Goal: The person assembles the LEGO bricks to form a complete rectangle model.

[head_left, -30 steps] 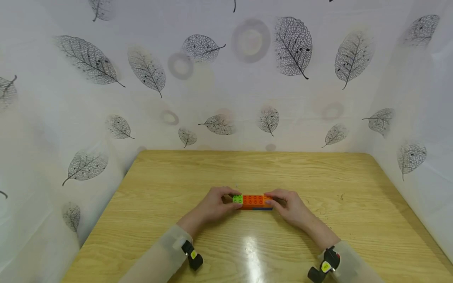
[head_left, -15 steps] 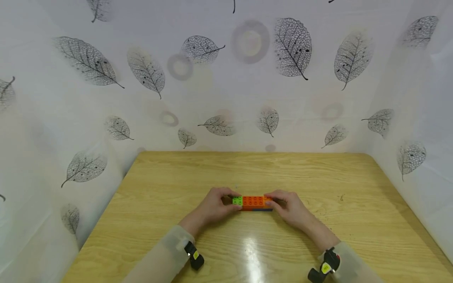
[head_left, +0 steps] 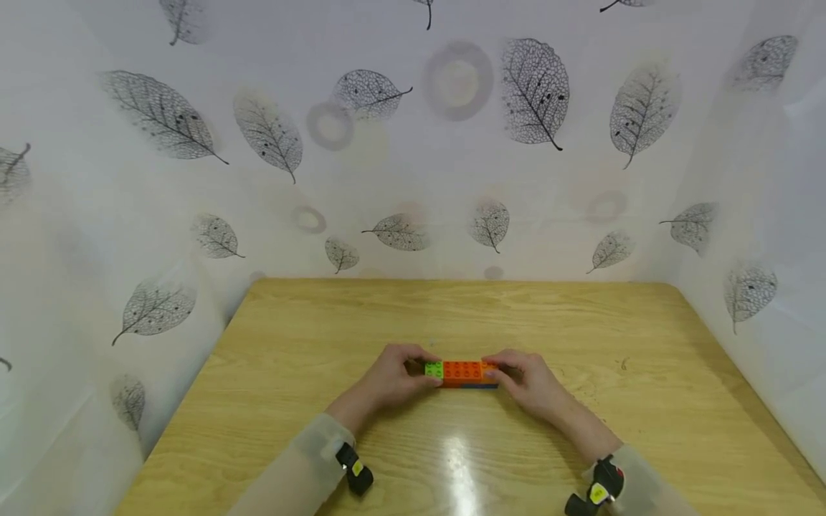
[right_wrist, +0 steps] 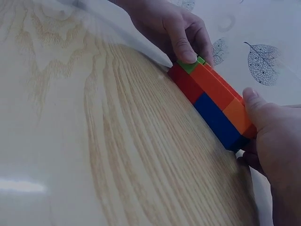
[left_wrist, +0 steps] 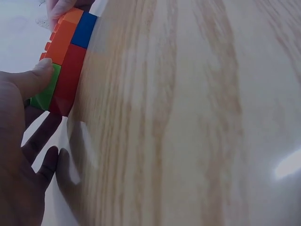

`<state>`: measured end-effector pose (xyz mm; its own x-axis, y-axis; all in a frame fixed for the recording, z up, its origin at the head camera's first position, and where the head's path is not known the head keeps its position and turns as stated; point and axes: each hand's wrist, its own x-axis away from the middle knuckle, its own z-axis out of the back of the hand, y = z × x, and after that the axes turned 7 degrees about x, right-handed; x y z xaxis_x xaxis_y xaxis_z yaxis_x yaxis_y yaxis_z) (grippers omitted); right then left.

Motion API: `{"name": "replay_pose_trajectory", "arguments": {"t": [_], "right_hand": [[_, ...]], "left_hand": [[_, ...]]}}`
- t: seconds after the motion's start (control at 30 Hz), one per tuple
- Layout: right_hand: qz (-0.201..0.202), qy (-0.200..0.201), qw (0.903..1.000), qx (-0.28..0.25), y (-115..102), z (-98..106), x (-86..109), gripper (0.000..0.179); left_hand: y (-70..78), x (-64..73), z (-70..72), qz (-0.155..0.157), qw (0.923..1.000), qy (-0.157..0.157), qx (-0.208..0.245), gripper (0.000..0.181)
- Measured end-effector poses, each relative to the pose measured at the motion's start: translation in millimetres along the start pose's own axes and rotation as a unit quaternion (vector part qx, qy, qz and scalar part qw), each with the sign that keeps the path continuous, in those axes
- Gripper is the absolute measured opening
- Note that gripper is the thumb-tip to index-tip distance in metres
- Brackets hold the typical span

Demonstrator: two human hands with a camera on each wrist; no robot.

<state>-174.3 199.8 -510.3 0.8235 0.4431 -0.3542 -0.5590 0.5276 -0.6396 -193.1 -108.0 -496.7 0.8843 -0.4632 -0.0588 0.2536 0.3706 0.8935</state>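
Note:
A two-layer bar of toy building bricks lies crosswise on the table, between my two hands. Its top row shows a green brick (head_left: pixel 434 369) at the left, a red-orange brick (head_left: pixel 462 370) in the middle and an orange brick (right_wrist: pixel 237 116) at the right. Below them are a red brick (left_wrist: pixel 69 77) and a blue brick (right_wrist: pixel 217 117). My left hand (head_left: pixel 396 378) pinches the green end, thumb on the near side. With thumb and fingers, my right hand (head_left: pixel 537 385) pinches the orange end. The bricks' far side is mostly hidden in the wrist views.
The wooden table (head_left: pixel 323 315) has its far edge against a white curtain (head_left: pixel 400 165) printed with leaves, which also hangs at both sides. A wrist camera (head_left: pixel 355 469) is strapped to the left sleeve and another camera (head_left: pixel 596 491) to the right.
The head view has tilted up slightly, so everything sits a little lower in it. Both hands keep their hold on the bricks, which stay in place on the table.

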Motion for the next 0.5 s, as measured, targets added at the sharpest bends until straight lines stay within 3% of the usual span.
{"name": "replay_pose_trajectory", "arguments": {"t": [0.3,0.5], "right_hand": [[-0.074,-0.066,0.9949,-0.020,-7,9,0.2,0.037],[-0.063,-0.074,0.9952,-0.008,-8,14,1.8,0.048]], "left_hand": [[-1.5,3.3,1.2,-0.011,0.9999,-0.010,-0.006,0.035],[-3.7,4.7,1.6,-0.015,0.9997,-0.010,-0.015,0.040]]}}
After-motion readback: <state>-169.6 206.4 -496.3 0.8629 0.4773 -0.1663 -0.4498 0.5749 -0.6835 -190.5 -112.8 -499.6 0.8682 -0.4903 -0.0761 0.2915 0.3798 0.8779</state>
